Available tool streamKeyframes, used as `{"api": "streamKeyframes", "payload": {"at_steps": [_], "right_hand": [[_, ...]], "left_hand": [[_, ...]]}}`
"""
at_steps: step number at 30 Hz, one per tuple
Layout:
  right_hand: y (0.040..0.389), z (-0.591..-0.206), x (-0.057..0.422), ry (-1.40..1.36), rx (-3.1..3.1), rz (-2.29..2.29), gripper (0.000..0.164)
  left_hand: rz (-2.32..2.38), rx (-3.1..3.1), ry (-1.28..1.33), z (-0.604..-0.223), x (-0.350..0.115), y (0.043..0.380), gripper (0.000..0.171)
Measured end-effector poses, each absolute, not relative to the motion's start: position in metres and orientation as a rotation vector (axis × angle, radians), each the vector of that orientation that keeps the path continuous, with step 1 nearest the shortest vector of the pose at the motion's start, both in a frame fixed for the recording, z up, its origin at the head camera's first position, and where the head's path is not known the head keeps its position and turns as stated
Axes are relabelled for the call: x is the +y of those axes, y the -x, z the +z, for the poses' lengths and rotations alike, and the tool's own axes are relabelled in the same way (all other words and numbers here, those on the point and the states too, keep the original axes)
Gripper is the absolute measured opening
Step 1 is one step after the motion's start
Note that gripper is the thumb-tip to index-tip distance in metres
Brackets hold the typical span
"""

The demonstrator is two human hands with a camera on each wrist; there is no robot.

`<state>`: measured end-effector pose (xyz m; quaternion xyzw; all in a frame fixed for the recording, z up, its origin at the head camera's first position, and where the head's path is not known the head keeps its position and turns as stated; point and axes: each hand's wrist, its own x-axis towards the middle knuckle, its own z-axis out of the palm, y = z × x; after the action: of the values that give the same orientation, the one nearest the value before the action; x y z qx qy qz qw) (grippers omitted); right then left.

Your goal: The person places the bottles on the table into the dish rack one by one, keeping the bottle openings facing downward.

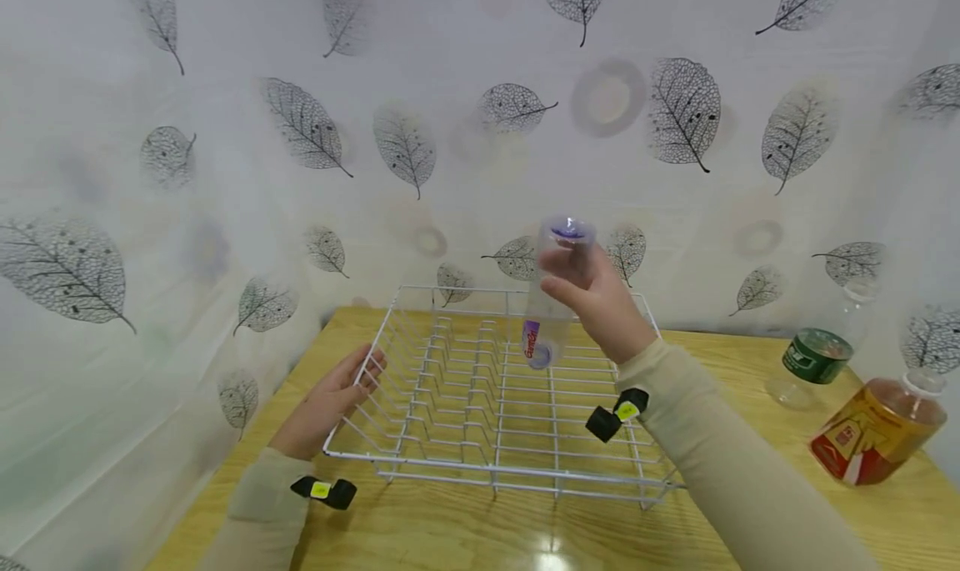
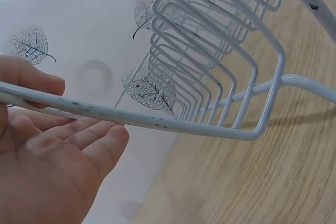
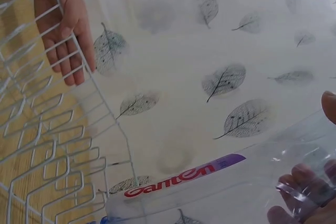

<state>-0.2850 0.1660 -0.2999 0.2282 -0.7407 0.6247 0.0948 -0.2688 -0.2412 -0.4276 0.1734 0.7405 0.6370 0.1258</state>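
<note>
Held in my right hand (image 1: 592,292) is a clear plastic water bottle (image 1: 555,313) with a red and purple Ganten label. It hangs over the right half of a white wire dish rack (image 1: 517,469), its blue cap end pointing down. In the right wrist view, fingers (image 3: 299,187) show through the clear bottle wall (image 3: 252,166). My left hand (image 1: 327,404) is at the rack's left side. Up close, its thumb (image 2: 37,80) lies over the rack's rim wire (image 2: 142,120), and the other fingers (image 2: 100,142) extend below it.
The rack stands on a light wooden table (image 1: 450,529). To the right are a clear bottle with a green label (image 1: 817,354) and a bottle of reddish-brown drink with a yellow label (image 1: 873,429). A white curtain with leaf prints (image 1: 480,171) hangs behind and at the left.
</note>
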Motion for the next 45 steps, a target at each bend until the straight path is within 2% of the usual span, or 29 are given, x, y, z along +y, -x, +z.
{"api": "streamKeyframes", "payload": {"at_steps": [9, 18, 33, 38, 45], "right_hand": [[0.342, -0.327, 0.156, -0.416, -2.326, 1.842, 0.070], [0.376, -0.343, 0.146, -0.257, -2.400, 1.817, 0.074], [0.400, -0.352, 0.140, -0.047, -2.561, 1.703, 0.089], [0.397, -0.352, 0.143, -0.026, -2.629, 1.671, 0.095], [0.383, -0.346, 0.151, -0.069, -2.657, 1.645, 0.091]], "left_hand": [[1.869, 2.144, -0.481, -0.430, -0.240, 0.269, 0.071], [1.868, 2.149, -0.481, -0.426, -0.241, 0.268, 0.069], [1.873, 2.150, -0.490, -0.427, -0.239, 0.268, 0.069], [1.880, 2.140, -0.486, -0.427, -0.237, 0.266, 0.069], [1.878, 2.150, -0.471, -0.426, -0.238, 0.266, 0.069]]}}
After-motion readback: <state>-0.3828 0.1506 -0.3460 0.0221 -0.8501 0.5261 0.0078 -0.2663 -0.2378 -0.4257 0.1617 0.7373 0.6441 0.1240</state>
